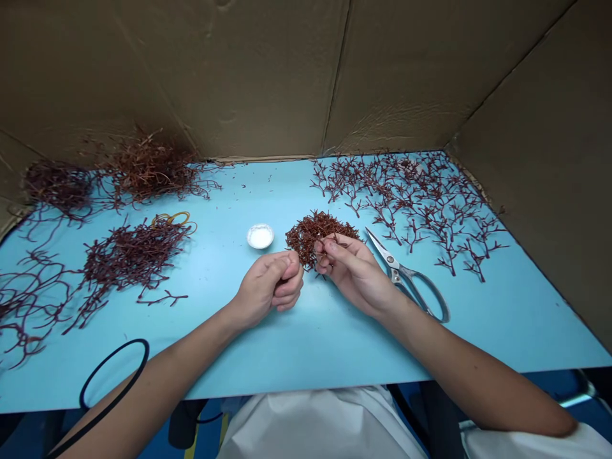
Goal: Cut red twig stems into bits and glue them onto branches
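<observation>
A heap of short, dark red-brown branching sprigs point(318, 236), like dried seaweed, lies at the middle of the blue table top point(306, 338). My right hand point(351, 271) is at the heap's near edge, thumb and forefinger pinching a thin red-brown sprig point(337, 243). My left hand point(270, 284) is curled just left of it, fingertips almost meeting my right hand. Its closed fingers hide whatever may lie inside them.
Steel scissors with looped handles point(404, 274) lie open right of my right hand. Spread branches point(406, 204) cover the far right. Tangled heaps point(129, 255) lie left, with a white dish of powder point(260, 236), rubber bands point(172, 218) and a black cord loop point(115, 373). Cardboard walls surround the table.
</observation>
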`<state>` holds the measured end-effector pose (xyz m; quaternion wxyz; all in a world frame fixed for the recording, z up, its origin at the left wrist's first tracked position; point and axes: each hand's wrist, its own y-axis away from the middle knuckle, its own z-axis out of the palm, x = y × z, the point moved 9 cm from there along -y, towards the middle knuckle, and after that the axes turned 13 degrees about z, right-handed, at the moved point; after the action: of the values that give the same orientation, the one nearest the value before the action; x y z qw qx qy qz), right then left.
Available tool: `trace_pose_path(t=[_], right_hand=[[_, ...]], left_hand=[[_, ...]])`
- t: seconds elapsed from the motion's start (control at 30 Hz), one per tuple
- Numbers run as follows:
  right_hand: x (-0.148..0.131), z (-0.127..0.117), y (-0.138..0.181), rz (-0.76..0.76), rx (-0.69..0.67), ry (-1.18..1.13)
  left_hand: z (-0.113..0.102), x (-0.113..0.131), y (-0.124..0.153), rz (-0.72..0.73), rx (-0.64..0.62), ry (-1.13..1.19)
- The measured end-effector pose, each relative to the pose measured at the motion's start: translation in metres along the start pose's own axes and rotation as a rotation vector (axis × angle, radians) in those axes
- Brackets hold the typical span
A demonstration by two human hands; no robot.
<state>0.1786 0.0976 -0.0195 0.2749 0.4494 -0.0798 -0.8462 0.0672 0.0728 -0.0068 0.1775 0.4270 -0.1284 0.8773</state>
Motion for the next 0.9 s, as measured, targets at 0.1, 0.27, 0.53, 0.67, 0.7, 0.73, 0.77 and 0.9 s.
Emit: trace_pose_path(t=[0.1, 0.27, 0.53, 0.67, 0.7, 0.73, 0.77, 0.9], right_hand=[[0.0, -0.001, 0.0, -0.002, 0.001, 0.004], [0.0, -0.002, 0.0, -0.001, -0.002, 0.006], [-0.001, 0.0, 0.0, -0.001, 0.003, 0.021], [-0.002, 0.001, 0.0, -0.008, 0.001, 0.016], [-0.002, 0.0, 0.0, -0.009, 0.002, 0.019], [-0.001, 0.0, 0.0, -0.011, 0.004, 0.023], [-0.001, -0.001, 0.0, -0.015, 0.009, 0.03], [-0.005, -0.004, 0.003, -0.123, 0.058, 0.125]], left_hand=[[0.001, 0.0, 0.002, 0.033, -0.023, -0.047], [-0.001, 0.004, 0.003, 0.114, -0.049, -0.084], [-0.002, -0.001, -0.003, 0.024, -0.057, 0.023], [-0.001, -0.001, 0.0, 0.041, -0.04, -0.019], [-0.001, 0.0, 0.001, 0.061, -0.051, -0.05], [-0.001, 0.0, 0.003, 0.085, -0.07, -0.087], [-0.001, 0.001, 0.005, 0.113, -0.09, -0.131], [-0.01, 0.011, 0.006, 0.271, -0.065, -0.416]])
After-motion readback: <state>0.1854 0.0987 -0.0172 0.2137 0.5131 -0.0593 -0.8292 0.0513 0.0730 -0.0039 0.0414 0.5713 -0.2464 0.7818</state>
